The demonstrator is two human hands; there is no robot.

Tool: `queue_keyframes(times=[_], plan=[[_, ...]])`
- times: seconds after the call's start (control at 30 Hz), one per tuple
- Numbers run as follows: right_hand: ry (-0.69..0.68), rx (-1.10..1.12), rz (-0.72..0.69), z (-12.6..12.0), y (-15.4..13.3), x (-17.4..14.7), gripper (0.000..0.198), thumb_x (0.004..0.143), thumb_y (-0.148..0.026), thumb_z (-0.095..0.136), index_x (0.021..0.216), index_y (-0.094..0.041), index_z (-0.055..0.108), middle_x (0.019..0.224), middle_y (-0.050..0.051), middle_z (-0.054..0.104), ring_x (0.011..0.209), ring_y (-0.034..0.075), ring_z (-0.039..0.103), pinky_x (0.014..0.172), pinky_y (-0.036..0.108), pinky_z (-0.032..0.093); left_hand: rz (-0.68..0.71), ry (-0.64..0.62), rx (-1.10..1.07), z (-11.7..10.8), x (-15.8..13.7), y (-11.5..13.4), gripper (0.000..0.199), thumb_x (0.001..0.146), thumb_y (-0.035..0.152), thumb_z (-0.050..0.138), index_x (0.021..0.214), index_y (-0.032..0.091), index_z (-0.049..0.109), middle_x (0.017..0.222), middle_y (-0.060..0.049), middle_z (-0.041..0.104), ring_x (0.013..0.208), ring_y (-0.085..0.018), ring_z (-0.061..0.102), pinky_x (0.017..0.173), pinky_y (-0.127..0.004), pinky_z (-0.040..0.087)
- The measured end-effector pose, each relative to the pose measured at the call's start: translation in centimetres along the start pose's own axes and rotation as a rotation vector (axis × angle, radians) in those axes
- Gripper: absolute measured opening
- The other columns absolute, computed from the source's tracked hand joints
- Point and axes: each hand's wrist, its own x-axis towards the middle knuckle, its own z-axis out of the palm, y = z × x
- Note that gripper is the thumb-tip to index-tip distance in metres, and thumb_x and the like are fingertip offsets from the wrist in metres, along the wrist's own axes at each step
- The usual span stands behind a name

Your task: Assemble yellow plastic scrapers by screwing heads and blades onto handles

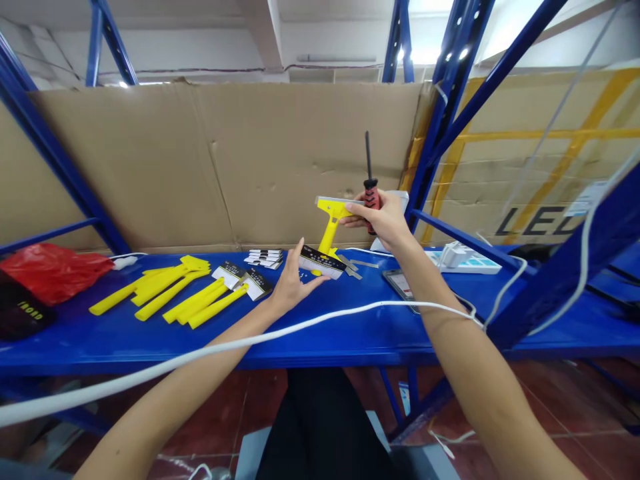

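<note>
My right hand (pixel 383 217) pinches one end of a yellow scraper's head (pixel 336 208), which carries a thin metal blade along its top edge. A screwdriver (pixel 371 197) with a red and black handle is tucked in the same hand, shaft upward. Between the thumb and fingers of my left hand (pixel 291 283) is a black and white printed card sleeve (pixel 320 261). The scraper's handle (pixel 329 237) runs down behind this sleeve, its lower end partly hidden. Loose metal blades (pixel 351 267) lie on the blue shelf just beyond, with tiny screws (pixel 303 274) near my left hand.
Several yellow scrapers (pixel 165 283) lie at left, some with card sleeves (pixel 257 283). Folded sleeves (pixel 263 258) lie farther back. A red plastic bag (pixel 57 270) sits far left. A phone (pixel 399 285) and power strip (pixel 470 261) are right. A white cable (pixel 300 328) crosses in front.
</note>
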Motion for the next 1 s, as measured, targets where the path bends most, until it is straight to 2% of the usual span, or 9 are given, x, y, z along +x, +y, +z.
queue_keyframes(times=[0.13,0.23,0.33,0.4,0.5,0.63,0.8,0.87,1.0], plan=[[-0.031,-0.036,-0.008,0.3,-0.1,1.2,0.054,0.066,-0.042,0.11,0.091,-0.019,0.067,0.075,0.004,0.077,0.068,0.026,0.085,0.064,0.033,0.075,-0.189,-0.023,-0.167,-0.2,0.3,-0.3,0.103,0.081,0.065,0.098,0.161,0.023,0.049,0.151,-0.022,0.069,0.142,-0.036,0.07,0.121,-0.052,0.056],[-0.033,-0.073,-0.035,0.1,-0.1,2.0,0.057,0.065,-0.048,0.11,0.091,-0.019,0.068,0.073,0.003,0.077,0.065,0.023,0.083,0.065,0.035,0.075,-0.268,-0.054,-0.339,-0.8,0.9,0.1,0.069,0.094,0.058,0.089,0.144,0.023,0.057,0.127,-0.014,0.078,0.119,-0.028,0.079,0.107,-0.046,0.063],[-0.063,-0.072,-0.057,-0.3,0.1,2.8,0.06,0.062,-0.052,0.11,0.091,-0.018,0.07,0.076,0.004,0.078,0.065,0.022,0.082,0.066,0.034,0.075,-0.199,-0.078,-0.348,-1.5,1.5,0.9,0.025,0.111,0.042,0.069,0.126,0.022,0.067,0.124,-0.014,0.077,0.117,-0.026,0.078,0.103,-0.045,0.062],[-0.11,-0.064,-0.066,-0.4,0.2,3.1,0.06,0.062,-0.053,0.11,0.091,-0.018,0.072,0.078,0.004,0.079,0.067,0.021,0.082,0.068,0.034,0.075,-0.089,-0.083,-0.276,-2.0,1.8,1.3,0.014,0.111,0.036,0.067,0.111,0.022,0.07,0.126,-0.016,0.076,0.121,-0.029,0.075,0.107,-0.049,0.06],[-0.177,-0.074,-0.088,-0.4,0.0,3.0,0.058,0.064,-0.055,0.109,0.091,-0.018,0.073,0.081,0.002,0.078,0.069,0.019,0.081,0.072,0.034,0.075,0.04,-0.105,-0.174,-2.3,1.9,1.6,0.015,0.107,0.033,0.07,0.096,0.023,0.068,0.134,-0.019,0.073,0.13,-0.033,0.071,0.111,-0.056,0.058],[-0.207,-0.075,-0.114,-0.3,-0.3,2.3,0.056,0.066,-0.052,0.109,0.092,-0.017,0.074,0.084,0.003,0.078,0.07,0.019,0.08,0.074,0.035,0.074,0.086,-0.119,-0.155,-2.1,1.9,1.8,0.013,0.107,0.03,0.069,0.097,0.023,0.069,0.139,-0.02,0.071,0.134,-0.033,0.069,0.114,-0.058,0.056],[-0.195,-0.164,-0.082,0.3,1.6,1.4,0.05,0.073,-0.054,0.104,0.091,-0.018,0.075,0.067,0.002,0.073,0.055,0.015,0.069,0.052,0.025,0.059,-0.159,-0.002,-0.243,-1.5,1.9,1.6,0.023,0.109,0.041,0.069,0.096,0.023,0.063,0.135,-0.017,0.07,0.132,-0.03,0.069,0.11,-0.05,0.059],[-0.145,-0.204,-0.021,0.5,3.2,1.1,0.05,0.074,-0.057,0.102,0.091,-0.019,0.075,0.056,-0.002,0.066,0.045,0.012,0.057,0.04,0.022,0.042,-0.265,0.047,-0.29,-1.2,2.0,1.2,0.027,0.108,0.047,0.07,0.099,0.022,0.063,0.136,-0.016,0.068,0.131,-0.028,0.069,0.107,-0.045,0.06],[-0.06,-0.11,0.153,1.2,6.7,0.2,0.054,0.066,-0.056,0.104,0.087,-0.019,0.071,0.047,-0.006,0.055,0.039,0.009,0.042,0.035,0.022,0.031,-0.396,0.146,-0.336,-0.6,2.0,-0.2,0.034,0.103,0.053,0.077,0.11,0.022,0.064,0.142,-0.016,0.064,0.139,-0.028,0.065,0.112,-0.044,0.059]])
